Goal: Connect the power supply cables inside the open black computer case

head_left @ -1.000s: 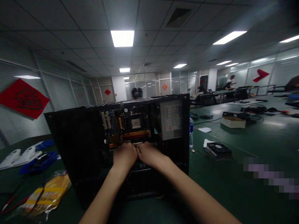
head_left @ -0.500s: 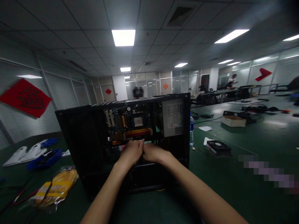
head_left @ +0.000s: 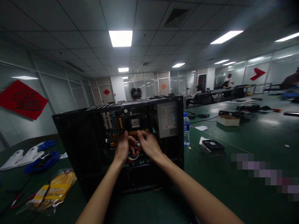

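Note:
A black computer case [head_left: 102, 183] stands with its open side towards me. Inside it are a motherboard [head_left: 135, 123] and, at the upper right, a grey power supply [head_left: 167, 119]. A bundle of coloured wires [head_left: 135, 156] shows low between my hands. My left hand [head_left: 123, 147] is closed at the bundle, thumb up and fingers curled inwards. Facing it, my right hand [head_left: 150, 144] is closed on the wires too, slightly blurred. Both are in front of the board's lower edge. The fingertips are partly hidden.
On the left of the green table lie white gloves [head_left: 31, 154], a blue tray [head_left: 42, 162] and a yellow packet [head_left: 54, 188]. To the right are a water bottle [head_left: 186, 129], a black fan [head_left: 212, 145] and a small box [head_left: 227, 120]. People sit and stand far back.
My hands were close together lower in the case; they have moved up and apart a little, and the coloured wires now show between them. The view has shifted slightly.

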Tool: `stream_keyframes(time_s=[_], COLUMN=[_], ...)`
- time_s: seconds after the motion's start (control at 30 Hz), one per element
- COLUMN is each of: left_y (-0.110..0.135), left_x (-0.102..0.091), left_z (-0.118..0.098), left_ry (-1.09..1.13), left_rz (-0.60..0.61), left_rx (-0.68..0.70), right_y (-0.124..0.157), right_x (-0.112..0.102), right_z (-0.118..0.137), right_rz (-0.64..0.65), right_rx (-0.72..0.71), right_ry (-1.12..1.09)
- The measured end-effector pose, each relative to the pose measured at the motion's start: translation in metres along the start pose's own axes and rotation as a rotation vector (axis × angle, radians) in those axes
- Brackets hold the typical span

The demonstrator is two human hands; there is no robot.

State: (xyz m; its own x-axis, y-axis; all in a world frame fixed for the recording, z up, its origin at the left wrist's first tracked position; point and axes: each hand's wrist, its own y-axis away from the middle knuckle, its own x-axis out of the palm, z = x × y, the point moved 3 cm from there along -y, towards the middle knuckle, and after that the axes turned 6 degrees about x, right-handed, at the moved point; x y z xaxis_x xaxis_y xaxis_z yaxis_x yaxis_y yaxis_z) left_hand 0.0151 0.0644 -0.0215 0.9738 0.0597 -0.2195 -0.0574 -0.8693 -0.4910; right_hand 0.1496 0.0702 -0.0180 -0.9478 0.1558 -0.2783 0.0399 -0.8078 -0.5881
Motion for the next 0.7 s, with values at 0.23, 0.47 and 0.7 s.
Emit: stream_keyframes(time_s=[0.23, 0.47, 0.7], left_y=[-0.002, -0.007, -0.013], left_x=[-0.011, -0.017, -0.018], left_z=[-0.007, -0.001, 0.008], left_ry=[0.100, 0.157, 0.332], left_rz=[-0.197, -0.269, -0.298], left_rx=[0.071, 0.079, -0.027], right_y=[0.000, 0.001, 0.004], right_x=[-0.004, -0.004, -0.004], right_z=[-0.003, -0.001, 0.003], right_rz=[-0.067, -0.045, -0.054], right_rx=[0.035, -0.010, -0.062], right_ry=[-0.192, -0.276, -0.351])
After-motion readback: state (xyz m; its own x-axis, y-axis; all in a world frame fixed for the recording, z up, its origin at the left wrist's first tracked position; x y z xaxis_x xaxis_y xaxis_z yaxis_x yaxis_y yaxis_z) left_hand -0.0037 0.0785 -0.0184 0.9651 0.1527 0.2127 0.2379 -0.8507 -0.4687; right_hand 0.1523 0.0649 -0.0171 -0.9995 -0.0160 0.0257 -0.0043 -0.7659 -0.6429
